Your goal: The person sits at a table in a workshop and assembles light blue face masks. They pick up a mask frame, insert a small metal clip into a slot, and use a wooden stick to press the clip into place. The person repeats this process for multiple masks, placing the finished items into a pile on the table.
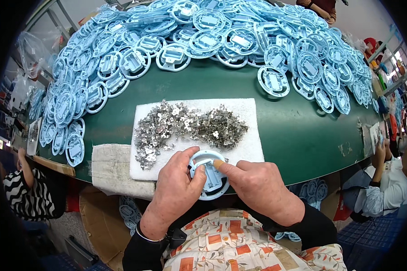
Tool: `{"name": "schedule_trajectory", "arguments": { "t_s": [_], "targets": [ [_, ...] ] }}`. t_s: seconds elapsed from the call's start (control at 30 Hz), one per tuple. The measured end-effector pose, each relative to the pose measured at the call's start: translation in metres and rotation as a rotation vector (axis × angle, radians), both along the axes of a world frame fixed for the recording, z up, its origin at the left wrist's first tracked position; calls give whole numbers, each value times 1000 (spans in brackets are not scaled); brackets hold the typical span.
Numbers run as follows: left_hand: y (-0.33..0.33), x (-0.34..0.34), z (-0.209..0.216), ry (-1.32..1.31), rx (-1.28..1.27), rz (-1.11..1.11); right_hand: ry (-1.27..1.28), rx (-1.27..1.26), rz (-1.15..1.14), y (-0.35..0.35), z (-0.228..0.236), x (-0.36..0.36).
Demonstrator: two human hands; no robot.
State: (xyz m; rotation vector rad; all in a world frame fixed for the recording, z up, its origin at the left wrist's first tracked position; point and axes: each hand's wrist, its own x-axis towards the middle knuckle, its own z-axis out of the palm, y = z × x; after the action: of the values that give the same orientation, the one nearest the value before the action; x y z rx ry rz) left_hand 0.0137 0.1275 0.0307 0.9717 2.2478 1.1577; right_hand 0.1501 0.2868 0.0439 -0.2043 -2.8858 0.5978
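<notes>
In front of my body is a round light-blue plastic housing (213,179), shaped like a small steering wheel, with a recessed compartment in its middle. My left hand (177,183) grips its left rim, thumb laid over the face. At the upper right of the compartment, the thumb of my right hand (262,184) presses down, its tip wrapped in a tan cover. The other right fingers curl by the rim; any small part beneath that thumb is hidden. Just beyond my hands, loose metal contact pieces (221,128) lie heaped on a white foam board (239,108).
A large pile of similar blue housings (205,43) covers the far side and left of the green table (303,140). A worn pale block (115,165) adjoins the foam. Cardboard (101,221) stands below. Other people sit left (29,189) and right (384,180).
</notes>
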Motion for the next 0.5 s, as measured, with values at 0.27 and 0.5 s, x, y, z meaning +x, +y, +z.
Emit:
{"name": "schedule_trajectory", "arguments": {
  "t_s": [0.27,0.5],
  "targets": [
    [-1,-2,-2,15,0,-12,-22,-36,12,3,1,-2],
    [1,1,-5,57,-20,-14,-233,83,60,-4,26,-12]
  ]
}}
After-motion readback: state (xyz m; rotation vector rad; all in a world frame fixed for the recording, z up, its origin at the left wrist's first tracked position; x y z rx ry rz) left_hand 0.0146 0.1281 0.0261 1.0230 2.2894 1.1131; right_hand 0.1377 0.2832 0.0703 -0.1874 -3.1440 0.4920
